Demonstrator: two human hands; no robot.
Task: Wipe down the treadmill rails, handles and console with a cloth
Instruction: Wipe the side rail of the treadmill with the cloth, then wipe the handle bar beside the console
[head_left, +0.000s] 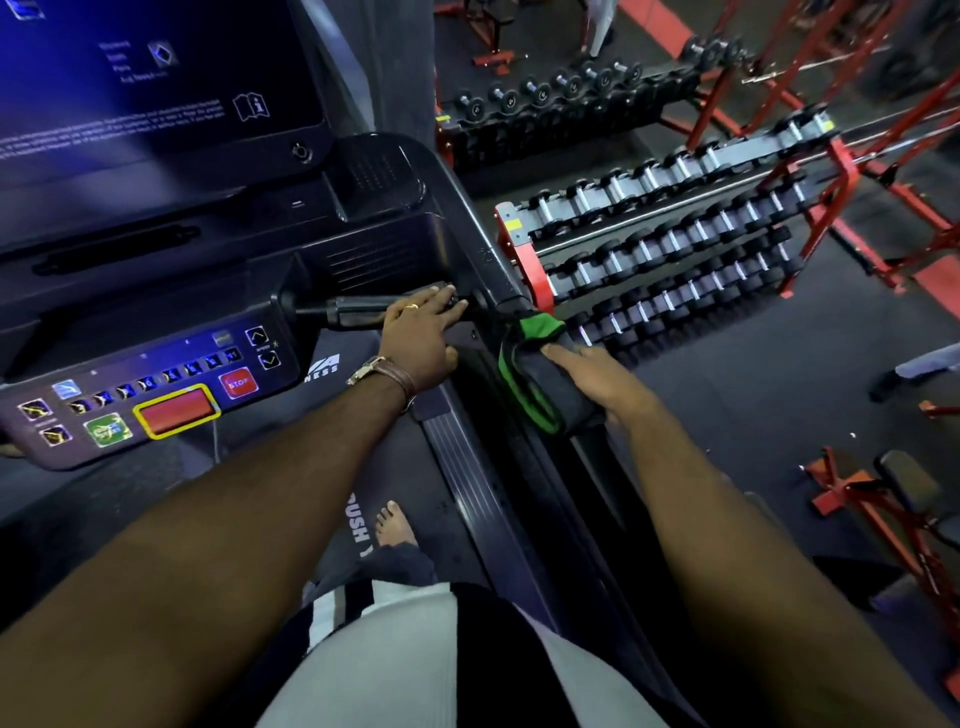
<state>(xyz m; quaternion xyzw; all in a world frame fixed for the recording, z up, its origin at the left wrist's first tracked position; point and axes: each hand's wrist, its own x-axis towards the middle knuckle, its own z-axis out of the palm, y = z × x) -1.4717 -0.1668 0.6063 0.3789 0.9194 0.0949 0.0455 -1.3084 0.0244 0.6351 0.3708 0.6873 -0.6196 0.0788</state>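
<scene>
I stand on the treadmill facing its console (156, 400). My right hand (597, 382) lies on a dark cloth with green edging (530, 374), which is wrapped over the right side rail (498, 260); the fingers curl around cloth and rail. My left hand (421, 332), with a ring and a wristwatch, rests with fingers spread on the end of the black inner handle (353, 312) that sticks out from the console body. The screen (156, 88) glows blue above.
The console panel carries a red STOP button (238, 383) and a large red bar button (176, 411). Right of the treadmill stand racks of dumbbells (675, 244) and red frames (857, 171). My bare foot (395, 525) is on the belt.
</scene>
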